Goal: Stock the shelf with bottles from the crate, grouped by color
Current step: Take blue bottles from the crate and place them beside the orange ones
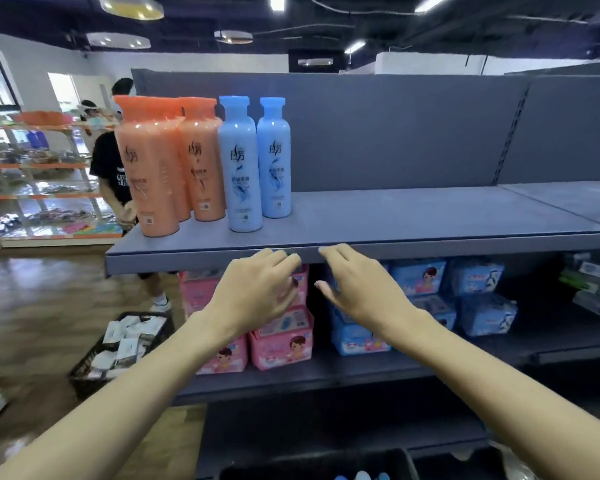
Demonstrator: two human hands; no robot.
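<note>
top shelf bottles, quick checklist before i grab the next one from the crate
1. Hands free: ok. The left hand and right hand hold nothing, fingers relaxed, in front of the top shelf's front edge.
2. Colour groups kept: ok. The orange bottles stand together at the left, the two blue bottles right beside them.
3. Bottles upright: ok, all standing.
4. Room for more blue: ok. Bare shelf runs to the right of the blue pair.
5. Stock left in the crate: cannot tell how much. Only a few blue caps show at the bottom edge.
</note>
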